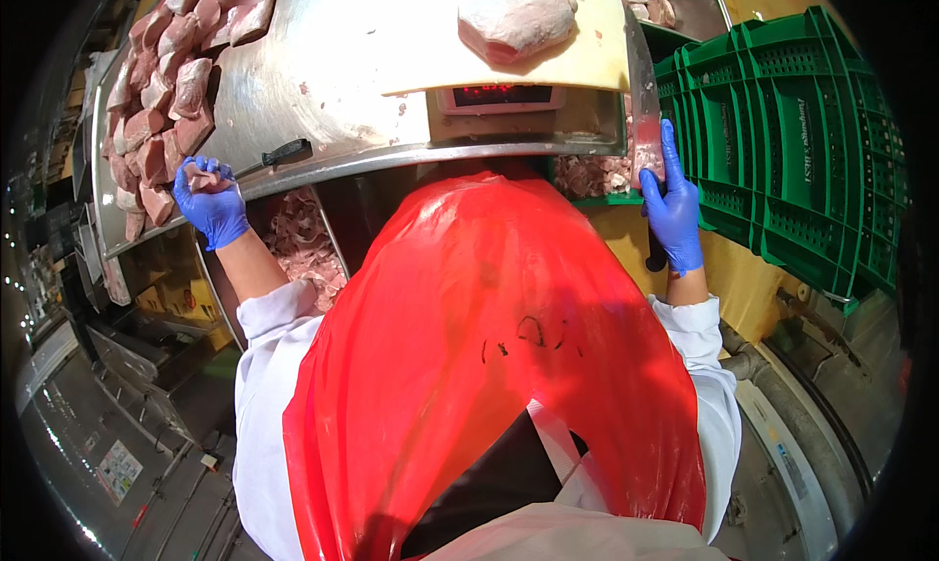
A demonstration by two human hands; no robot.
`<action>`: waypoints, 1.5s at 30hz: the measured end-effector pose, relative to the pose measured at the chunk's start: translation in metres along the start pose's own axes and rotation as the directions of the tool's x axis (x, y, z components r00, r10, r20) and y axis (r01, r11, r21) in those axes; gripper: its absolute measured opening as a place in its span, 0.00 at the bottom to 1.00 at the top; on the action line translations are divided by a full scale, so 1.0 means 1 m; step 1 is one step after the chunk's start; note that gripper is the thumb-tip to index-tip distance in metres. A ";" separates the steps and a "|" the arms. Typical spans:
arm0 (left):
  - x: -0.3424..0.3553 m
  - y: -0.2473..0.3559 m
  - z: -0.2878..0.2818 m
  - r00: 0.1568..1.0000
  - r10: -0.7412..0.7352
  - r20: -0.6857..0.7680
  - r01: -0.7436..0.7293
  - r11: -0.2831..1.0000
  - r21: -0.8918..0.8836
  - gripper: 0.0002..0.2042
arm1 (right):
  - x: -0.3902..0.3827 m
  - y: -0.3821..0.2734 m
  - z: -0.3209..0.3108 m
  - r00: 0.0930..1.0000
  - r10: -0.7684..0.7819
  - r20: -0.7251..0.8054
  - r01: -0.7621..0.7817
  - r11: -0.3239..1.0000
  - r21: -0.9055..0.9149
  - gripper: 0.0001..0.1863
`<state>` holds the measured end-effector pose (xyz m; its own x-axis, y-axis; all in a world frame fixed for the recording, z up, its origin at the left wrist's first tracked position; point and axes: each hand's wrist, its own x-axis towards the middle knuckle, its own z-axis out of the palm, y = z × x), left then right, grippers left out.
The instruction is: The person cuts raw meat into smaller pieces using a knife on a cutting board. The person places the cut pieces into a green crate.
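Observation:
My left hand (209,201), in a blue glove, is closed on a small pink piece of meat (207,178) at the near edge of the steel table (323,91). My right hand (673,201), also in a blue glove, grips a large cleaver (643,111) with the blade pointing away from me, beside the table's right edge. A big slab of raw meat (516,15) lies on a cream cutting board (411,43). A black-handled knife (284,153) rests on the table near my left hand.
Several cut meat chunks (161,82) are piled at the table's left. A scale with a red display (499,96) sits under the board. Green plastic crates (782,140) stand at the right, meat scraps (303,243) lie in bins below. A red apron (489,365) covers me.

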<state>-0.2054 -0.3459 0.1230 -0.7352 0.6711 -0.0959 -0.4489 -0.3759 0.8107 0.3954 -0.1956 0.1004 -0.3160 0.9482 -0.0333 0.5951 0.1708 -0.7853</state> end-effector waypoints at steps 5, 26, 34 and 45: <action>-0.038 -0.073 0.105 0.950 -0.290 -0.112 0.310 0.908 0.280 0.08 | 0.000 0.000 0.015 0.992 0.055 -0.116 -0.025 0.970 0.241 0.39; -0.036 -0.244 0.352 0.621 -0.287 0.730 -0.784 -0.245 0.570 0.35 | -0.073 0.037 0.007 0.883 0.305 -0.356 -0.160 0.910 0.383 0.41; 0.039 -0.256 0.338 0.635 -0.313 0.706 -0.605 0.367 0.707 0.34 | -0.045 0.025 0.019 0.951 0.186 -0.246 -0.020 0.833 0.552 0.41; 0.048 -0.227 0.178 0.812 -0.195 0.550 -0.133 0.856 0.499 0.31 | 0.112 0.042 0.032 0.971 0.002 -0.238 0.158 0.740 0.653 0.40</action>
<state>-0.0483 -0.1148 0.0369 -0.2303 0.9697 0.0817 -0.0330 -0.0917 0.9952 0.3613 -0.0911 0.0438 -0.1303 0.9850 0.1131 -0.0923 0.1016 -0.9905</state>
